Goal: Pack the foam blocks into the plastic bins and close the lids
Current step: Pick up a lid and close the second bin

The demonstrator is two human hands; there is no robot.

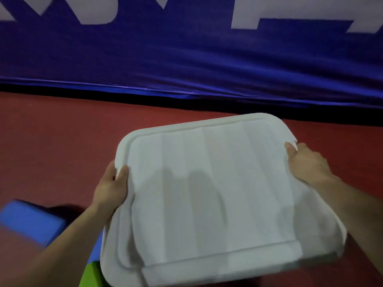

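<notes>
— Where was the lid?
— The white lid (211, 193) filled the lower middle of the view, with red floor (51, 141) showing round it from 9 o'clock over to 3. Shallow ribs ran across its top from 12 to 6, and its near edge at 6 was blurred.

— And the hands?
— The left hand (112, 189) had the rim at the lid's 9 o'clock. Its grip pinched the rim, with the thumb on top and the other fingers curled round the edge, mostly hidden. The right hand (306, 164) took the rim at about 2 o'clock with the same grip: thumb pressed on top, fingers wrapped under and out of sight.

— Any blocks?
— Two showed. A blue block (31, 222) lay on the floor at the lid's 8 o'clock, beyond the left forearm, and it was blurred. A green block (93, 274) sat at 7 o'clock by the lid's near-left corner. The lid covered most of it, so I could not tell whether they touched.

— What lay beneath the lid?
— I could not tell, because the lid hid it.

— And behind?
— A blue banner (186, 59) with large white letters stood at 12 o'clock. A dark strip ran along its foot where it met the floor, apart from the lid.
</notes>
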